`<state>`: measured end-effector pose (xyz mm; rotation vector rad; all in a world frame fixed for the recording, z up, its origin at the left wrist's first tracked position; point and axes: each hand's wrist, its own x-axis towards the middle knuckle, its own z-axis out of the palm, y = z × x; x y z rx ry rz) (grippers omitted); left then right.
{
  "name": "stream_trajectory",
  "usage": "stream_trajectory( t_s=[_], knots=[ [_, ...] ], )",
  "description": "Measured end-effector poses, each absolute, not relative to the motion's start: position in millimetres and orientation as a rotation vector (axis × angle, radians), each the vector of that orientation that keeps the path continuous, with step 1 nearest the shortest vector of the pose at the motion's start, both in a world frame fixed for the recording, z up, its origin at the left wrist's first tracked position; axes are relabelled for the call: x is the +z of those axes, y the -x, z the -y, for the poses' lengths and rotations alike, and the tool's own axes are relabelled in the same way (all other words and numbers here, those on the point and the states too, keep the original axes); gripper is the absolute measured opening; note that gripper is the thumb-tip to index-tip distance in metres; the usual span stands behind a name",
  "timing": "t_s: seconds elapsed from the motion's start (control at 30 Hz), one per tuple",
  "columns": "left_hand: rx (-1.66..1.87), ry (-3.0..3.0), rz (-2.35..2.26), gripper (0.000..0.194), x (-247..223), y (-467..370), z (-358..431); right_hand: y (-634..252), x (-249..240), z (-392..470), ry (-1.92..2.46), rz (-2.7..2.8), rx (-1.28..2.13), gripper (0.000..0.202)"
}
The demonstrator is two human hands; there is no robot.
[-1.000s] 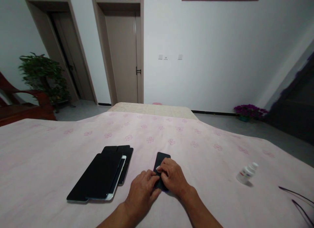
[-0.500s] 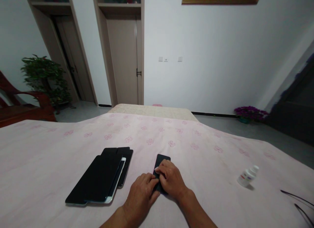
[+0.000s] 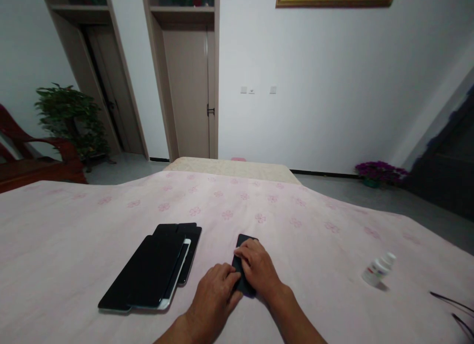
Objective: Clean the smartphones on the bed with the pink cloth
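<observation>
A dark phone (image 3: pixel 242 280) lies flat on the pink flowered cloth (image 3: pixel 296 255) in front of me. My left hand (image 3: pixel 215 295) has its bent fingers and thumb at the phone's left edge, gripping it. Across the phone's upper part rests my right hand (image 3: pixel 261 270), its fingers curled together; a bit of something white shows at the fingertips, mostly hidden. To the left, several dark phones and tablets (image 3: pixel 148 270) lie in an overlapping pile, with a white-edged phone (image 3: pixel 177 275) among them.
A small white bottle (image 3: pixel 378 270) stands tilted in view at the right. Two thin black cable-like pieces (image 3: pixel 450 299) lie at the right edge. Beyond the cloth are a wooden chair (image 3: pixel 44 158), a green plant (image 3: pixel 70 116) and purple flowers (image 3: pixel 381 171).
My right hand's fingers have shifted slightly up the phone, showing more of its lower end. The whole view has moved a little.
</observation>
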<state>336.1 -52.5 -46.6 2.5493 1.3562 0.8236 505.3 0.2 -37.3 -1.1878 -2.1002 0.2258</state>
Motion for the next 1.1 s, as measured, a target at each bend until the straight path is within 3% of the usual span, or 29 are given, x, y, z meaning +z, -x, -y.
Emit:
stream_trajectory(
  t_s=[0.13, 0.37, 0.67, 0.9, 1.1],
  knots=[
    [0.813, -2.545, -1.356, 0.03, -47.2, -335.7, 52.1, -507.4, -36.2, 1.9, 1.14, 2.146, 0.268, 0.033],
    [0.815, -2.56, -1.355, 0.032, -48.2, -335.9, 52.3, -522.4, -40.9, -23.8, 1.414, 1.95, 0.025, 0.026],
    [0.812, -2.553, -1.359, 0.029, -44.2, -335.7, 51.9, -507.3, -35.3, 0.3, 1.166, 2.166, 0.203, 0.034],
    [0.843, -2.567, -1.344, 0.031, -47.1, -330.9, 51.7, -525.3, -41.0, -8.5, 1.316, 1.996, 0.065, 0.029],
    [0.786, -2.522, -1.365, 0.024, -41.2, -330.0, 51.3, -517.9, -38.6, 2.1, 1.18, 2.109, 0.132, 0.032]
  ],
)
